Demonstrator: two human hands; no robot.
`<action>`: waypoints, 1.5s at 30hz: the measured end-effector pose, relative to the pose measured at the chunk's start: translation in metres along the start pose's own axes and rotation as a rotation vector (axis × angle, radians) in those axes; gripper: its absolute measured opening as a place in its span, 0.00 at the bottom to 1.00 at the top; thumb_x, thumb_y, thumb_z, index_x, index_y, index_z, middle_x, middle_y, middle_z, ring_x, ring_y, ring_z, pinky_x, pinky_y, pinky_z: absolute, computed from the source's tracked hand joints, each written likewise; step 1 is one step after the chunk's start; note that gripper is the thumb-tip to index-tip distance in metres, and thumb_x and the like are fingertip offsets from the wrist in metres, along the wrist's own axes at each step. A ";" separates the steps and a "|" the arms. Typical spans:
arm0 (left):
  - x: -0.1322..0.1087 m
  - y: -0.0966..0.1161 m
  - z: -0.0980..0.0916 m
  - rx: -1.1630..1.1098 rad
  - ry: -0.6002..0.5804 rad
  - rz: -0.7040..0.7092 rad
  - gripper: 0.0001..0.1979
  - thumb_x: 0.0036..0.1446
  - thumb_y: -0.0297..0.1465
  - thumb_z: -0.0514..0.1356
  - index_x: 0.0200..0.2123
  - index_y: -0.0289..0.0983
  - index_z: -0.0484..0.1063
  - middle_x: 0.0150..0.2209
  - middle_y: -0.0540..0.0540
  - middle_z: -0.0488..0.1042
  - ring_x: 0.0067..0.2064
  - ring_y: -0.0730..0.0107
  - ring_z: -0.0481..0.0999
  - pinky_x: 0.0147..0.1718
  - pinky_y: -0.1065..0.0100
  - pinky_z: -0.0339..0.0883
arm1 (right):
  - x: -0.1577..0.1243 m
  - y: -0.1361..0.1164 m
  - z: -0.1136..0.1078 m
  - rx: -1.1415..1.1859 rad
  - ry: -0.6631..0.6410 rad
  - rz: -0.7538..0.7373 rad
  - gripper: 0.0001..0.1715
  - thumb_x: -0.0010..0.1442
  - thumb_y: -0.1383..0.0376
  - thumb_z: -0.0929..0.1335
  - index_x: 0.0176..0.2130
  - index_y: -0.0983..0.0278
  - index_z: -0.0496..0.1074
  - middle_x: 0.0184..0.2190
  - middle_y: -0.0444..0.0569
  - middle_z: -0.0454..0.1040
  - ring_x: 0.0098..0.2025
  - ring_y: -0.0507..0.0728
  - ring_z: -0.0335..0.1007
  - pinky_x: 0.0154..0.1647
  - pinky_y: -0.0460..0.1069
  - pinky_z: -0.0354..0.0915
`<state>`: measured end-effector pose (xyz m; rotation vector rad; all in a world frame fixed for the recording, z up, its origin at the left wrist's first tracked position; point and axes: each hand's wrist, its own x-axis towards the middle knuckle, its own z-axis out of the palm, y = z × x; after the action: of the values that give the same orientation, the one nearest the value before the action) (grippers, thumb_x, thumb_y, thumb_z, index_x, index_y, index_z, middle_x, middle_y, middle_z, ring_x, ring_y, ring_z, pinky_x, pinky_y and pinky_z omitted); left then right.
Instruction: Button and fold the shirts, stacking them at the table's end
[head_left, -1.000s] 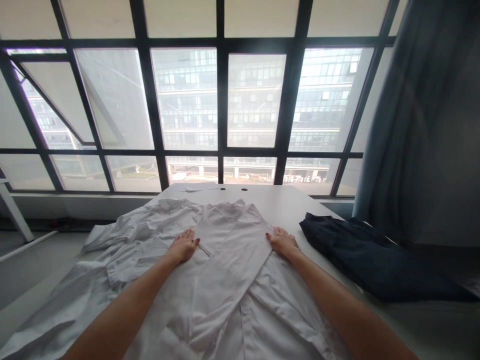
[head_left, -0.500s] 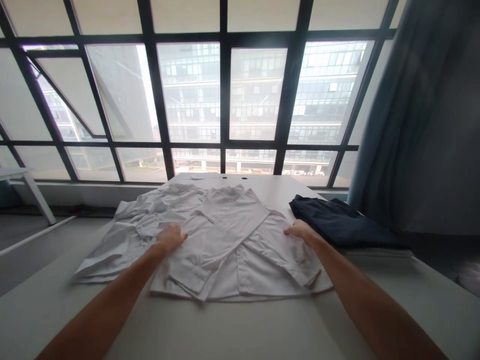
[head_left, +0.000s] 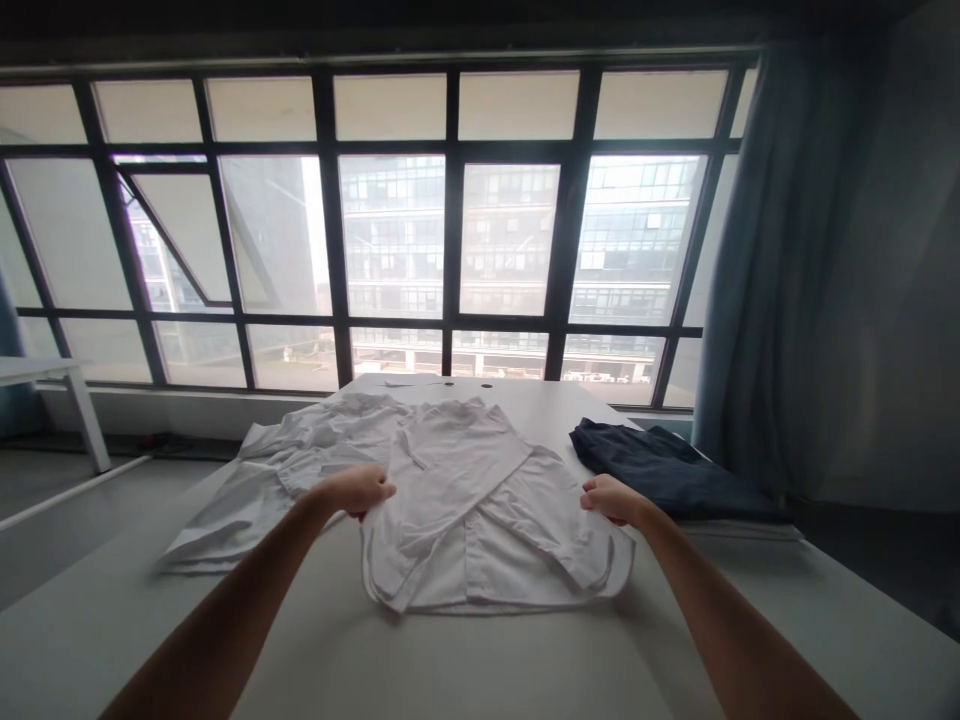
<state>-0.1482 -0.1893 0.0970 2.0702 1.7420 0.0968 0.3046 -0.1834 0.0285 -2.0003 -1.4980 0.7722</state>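
White shirt [head_left: 461, 470]: located on the counter [head_left: 450, 665], collar end toward the window [head_left: 394, 235], sleeves laid inward. Since the previous view, its side edges have drawn in and the hem corners curled, so both sides are now under control. Left hand [head_left: 360, 490] and right hand [head_left: 609, 498] each grip one side edge, arms extended forward.

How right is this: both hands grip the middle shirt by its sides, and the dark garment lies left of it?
One slip: the head view shows the dark garment to the right of the middle shirt, not left. The rest stands: the left hand and right hand grip the shirt by its sides.
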 end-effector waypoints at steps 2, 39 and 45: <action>0.003 0.038 0.013 0.106 -0.015 0.102 0.18 0.61 0.35 0.51 0.20 0.36 0.67 0.18 0.46 0.70 0.22 0.67 0.72 0.28 0.66 0.69 | -0.001 -0.005 0.004 -0.012 -0.025 -0.018 0.07 0.47 0.72 0.72 0.25 0.67 0.69 0.12 0.37 0.54 0.12 0.47 0.50 0.12 0.40 0.42; 0.003 0.027 0.107 0.114 0.036 0.764 0.28 0.61 0.47 0.57 0.63 0.47 0.63 0.68 0.43 0.57 0.69 0.51 0.54 0.66 0.43 0.41 | -0.074 -0.096 0.144 -0.191 -0.023 -0.474 0.30 0.58 0.72 0.68 0.60 0.71 0.68 0.31 0.50 0.77 0.34 0.56 0.74 0.32 0.44 0.62; 0.002 0.026 0.107 0.117 0.021 0.767 0.30 0.61 0.47 0.58 0.64 0.47 0.62 0.69 0.44 0.56 0.69 0.52 0.53 0.66 0.44 0.40 | -0.100 -0.102 0.136 -0.449 -0.054 -0.632 0.20 0.69 0.60 0.63 0.56 0.62 0.73 0.45 0.56 0.77 0.46 0.63 0.74 0.43 0.48 0.64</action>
<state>-0.0889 -0.2200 0.0096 2.7141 0.8863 0.2450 0.1178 -0.2448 0.0179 -1.6135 -2.3202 0.2350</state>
